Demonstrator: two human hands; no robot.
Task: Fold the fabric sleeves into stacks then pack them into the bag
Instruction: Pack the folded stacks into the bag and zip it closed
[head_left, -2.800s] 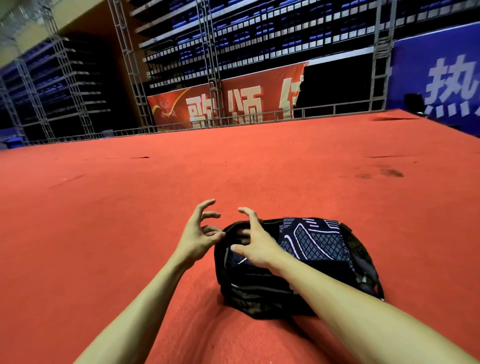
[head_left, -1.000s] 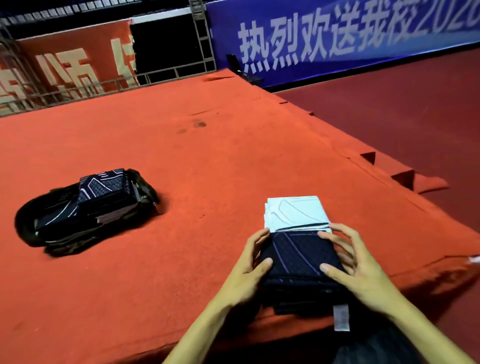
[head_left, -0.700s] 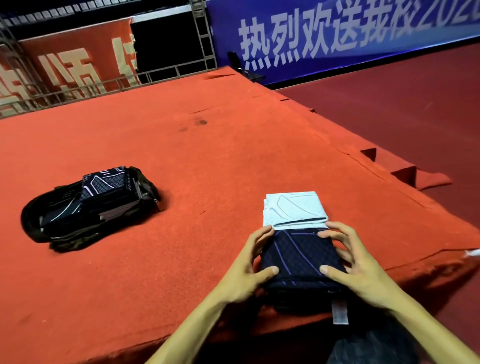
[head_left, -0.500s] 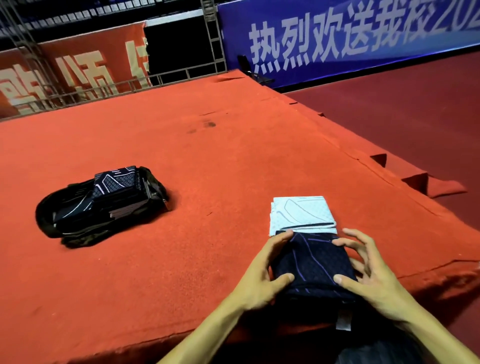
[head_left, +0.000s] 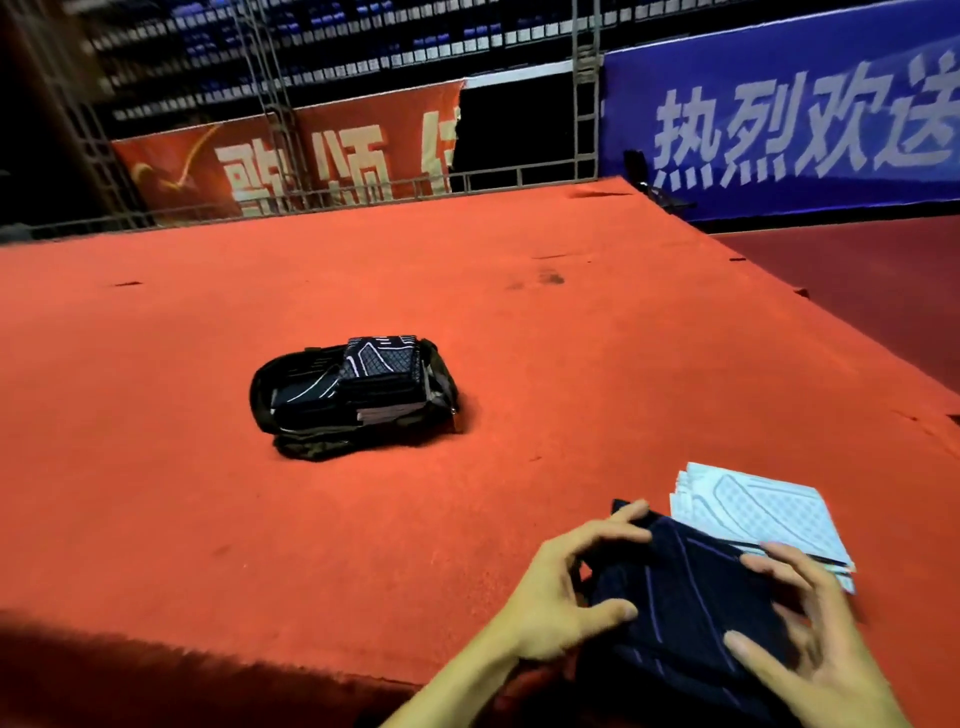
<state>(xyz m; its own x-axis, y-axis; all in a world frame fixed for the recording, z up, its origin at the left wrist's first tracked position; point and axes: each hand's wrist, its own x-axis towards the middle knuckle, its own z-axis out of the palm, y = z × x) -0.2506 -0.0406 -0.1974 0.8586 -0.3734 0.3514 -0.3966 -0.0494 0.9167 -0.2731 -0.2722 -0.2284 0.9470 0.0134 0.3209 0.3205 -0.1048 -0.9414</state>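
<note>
A stack of folded dark navy sleeves (head_left: 685, 613) sits at the near edge of the red stage, lower right. My left hand (head_left: 558, 597) grips its left side with thumb on top. Holding the right side is my right hand (head_left: 800, 639), fingers curled over the stack's edge. Behind it lies a stack of folded white patterned sleeves (head_left: 758, 512). The black bag (head_left: 291, 395) lies open in the middle of the carpet, with folded dark sleeves (head_left: 379, 374) standing in it.
The red carpeted stage (head_left: 467, 312) drops off at the near edge and along the right side to a darker floor (head_left: 857, 280). Metal railing, trusses and red and blue banners stand behind the stage.
The view has swung left, so the bag now appears near the centre and the stacks at lower right. Both hands keep hold of the dark stack, which has tilted and shifted off the white stack.
</note>
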